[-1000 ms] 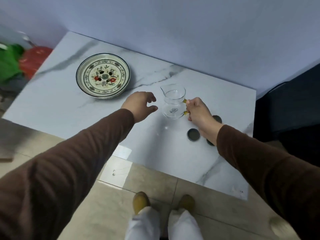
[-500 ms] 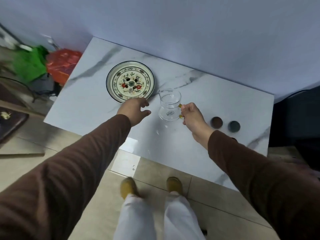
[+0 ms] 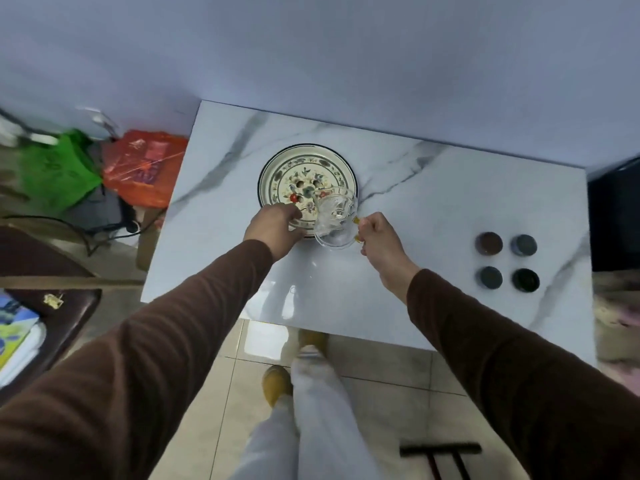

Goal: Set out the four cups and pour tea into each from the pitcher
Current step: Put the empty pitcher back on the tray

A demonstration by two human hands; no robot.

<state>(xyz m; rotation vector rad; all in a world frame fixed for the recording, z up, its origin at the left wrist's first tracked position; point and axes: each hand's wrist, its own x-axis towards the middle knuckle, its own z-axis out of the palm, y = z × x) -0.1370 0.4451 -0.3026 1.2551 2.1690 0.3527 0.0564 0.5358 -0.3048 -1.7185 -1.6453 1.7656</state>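
Note:
My right hand (image 3: 375, 237) grips the yellow handle of a clear glass pitcher (image 3: 335, 220), which is lifted and tilted to the left over the near right edge of a round floral dish (image 3: 277, 174). My left hand (image 3: 273, 226) rests at the dish's near rim, fingers curled on its edge. Several small dark cups stand in a square on the right of the marble table: brown (image 3: 488, 243), grey-blue (image 3: 524, 244), dark grey (image 3: 490, 277) and black (image 3: 525, 279). They are far from both hands.
The white marble table (image 3: 433, 209) stands against a pale wall. Green (image 3: 55, 171) and orange (image 3: 145, 168) bags lie on the floor at its left, with a dark chair (image 3: 38, 271) nearer. A dark cabinet (image 3: 616, 216) borders the right side.
The pitcher has moved left from near the cups to over the dish and now tilts. My left hand has reached the dish's rim. The view has shifted, bringing all the cups into sight.

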